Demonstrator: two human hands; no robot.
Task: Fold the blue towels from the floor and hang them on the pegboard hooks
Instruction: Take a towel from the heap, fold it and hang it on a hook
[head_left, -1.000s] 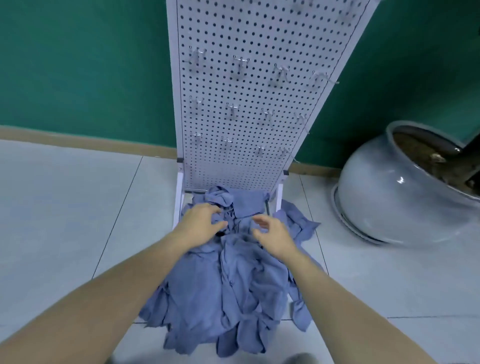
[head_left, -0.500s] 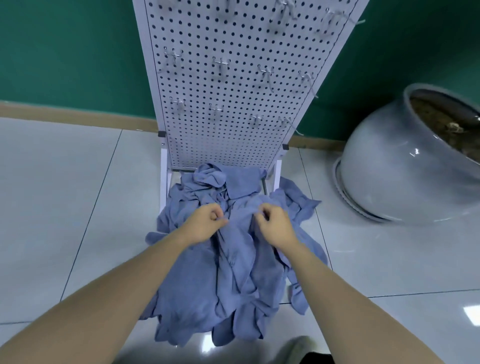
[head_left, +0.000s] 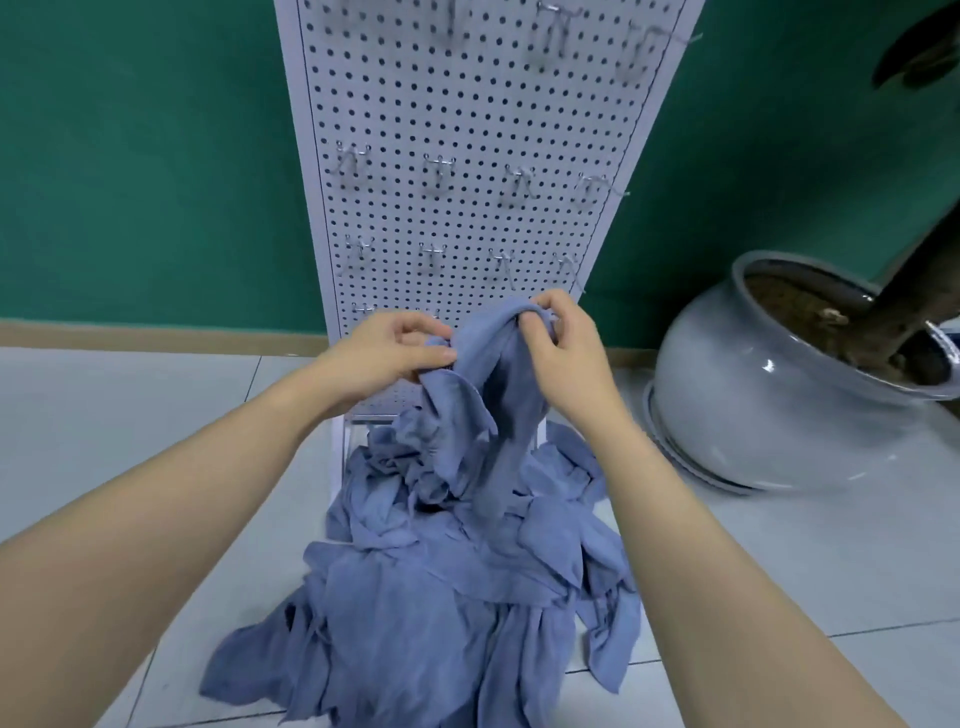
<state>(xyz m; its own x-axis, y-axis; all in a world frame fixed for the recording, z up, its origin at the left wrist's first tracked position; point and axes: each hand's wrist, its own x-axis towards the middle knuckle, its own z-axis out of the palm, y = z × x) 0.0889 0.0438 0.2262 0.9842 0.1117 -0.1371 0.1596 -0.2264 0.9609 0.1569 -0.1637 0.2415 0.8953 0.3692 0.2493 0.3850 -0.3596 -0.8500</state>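
Head view, as I watched from my station: both hands were raised in front of the lower part of the white pegboard (head_left: 467, 130), each gripping the same blue towel (head_left: 483, 374). The left hand (head_left: 384, 353) pinched a bunched edge of the cloth between thumb and curled fingers; the right hand (head_left: 561, 348) had its fingers curled over the top fold, just beside the left. I noted the towel hung down from both grips in a twisted drape, its lower end touching the pile of blue towels (head_left: 441, 597) heaped on the pale tiled floor (head_left: 130, 415) at the foot of the board. I could not tell where the held towel ended and the heap began. The pile spread from the board's white legs (head_left: 337, 447) toward the camera, crumpled and overlapping, with one loose corner trailing off to the right. Rows of metal hooks (head_left: 436, 174) stuck out of the pegboard above the hands; none that I could see carried a towel, though the lowest row was partly hidden behind the hands. A large grey glazed planter (head_left: 769, 415) stood tilted in this wide-angle picture to the right of the board, on a saucer, with soil and a dark trunk inside. Behind everything ran a green wall (head_left: 145, 156) with a tan skirting strip.
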